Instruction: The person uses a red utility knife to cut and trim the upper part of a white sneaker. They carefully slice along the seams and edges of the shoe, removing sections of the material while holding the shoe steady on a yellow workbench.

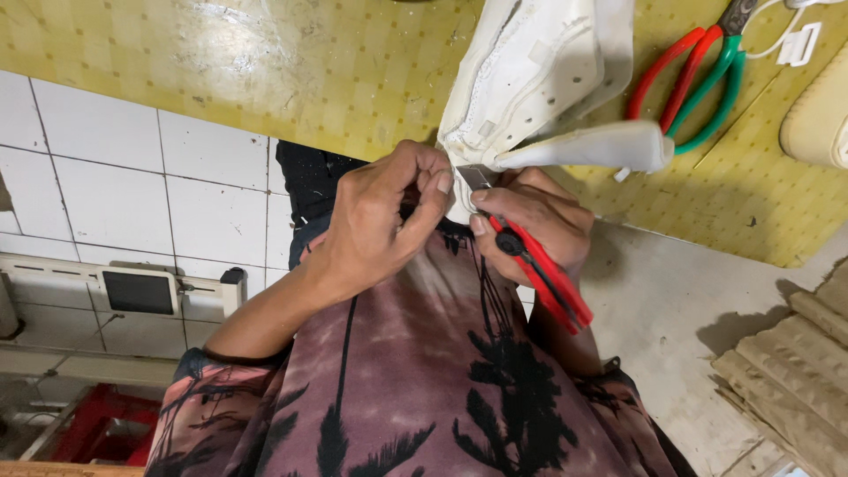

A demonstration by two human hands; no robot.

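My left hand (380,221) pinches the lower edge of a white shoe upper (530,79), fingers closed on the fabric close to my chest. My right hand (539,216) grips red-handled pliers (539,269), whose metal jaws (477,179) meet the same edge of the upper right beside my left fingertips. The upper has a row of small holes and a folded white flap sticking out to the right. Both hands work over my patterned maroon shirt.
A yellow checked tabletop (265,62) runs across the top. Scissors with red and green handles (698,79) lie on it beside a white cord with a clip (799,44) and a cream object (817,115). White wall tiles (115,177) are at left, corrugated cardboard (786,371) at lower right.
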